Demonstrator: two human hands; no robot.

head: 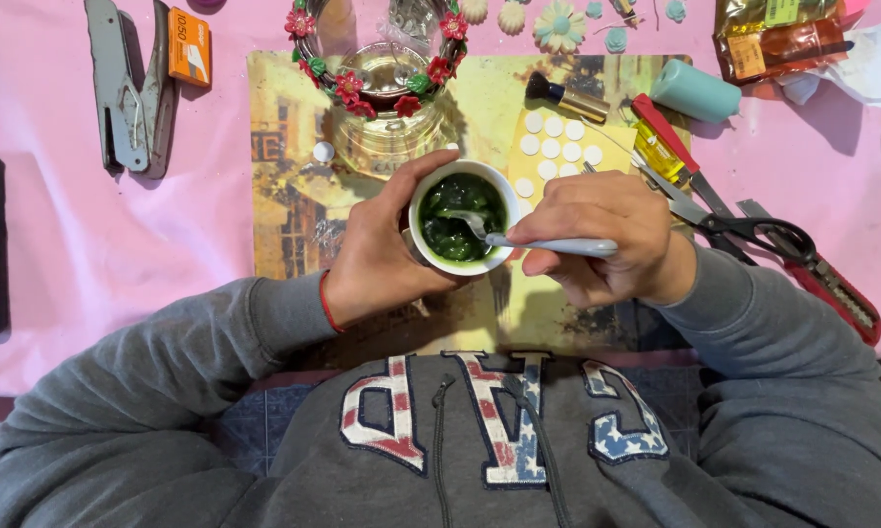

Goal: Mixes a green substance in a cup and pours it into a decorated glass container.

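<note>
My left hand (377,249) wraps around a small white cup (506,196) filled with dark green glossy liquid (460,200), held just above a yellow printed mat (294,196). My right hand (606,240) grips the grey handle of a spoon (543,242) whose bowl dips into the green liquid. Both sleeves are grey, and a red band circles my left wrist.
Behind the cup stands a clear glass jar (386,108) ringed with red and green flowers. White round discs (555,142), a brush (567,98), a teal tube (694,91), scissors (743,220) and a red-handled tool (665,147) lie at the right. A stapler (128,88) and orange box (189,46) lie at the left.
</note>
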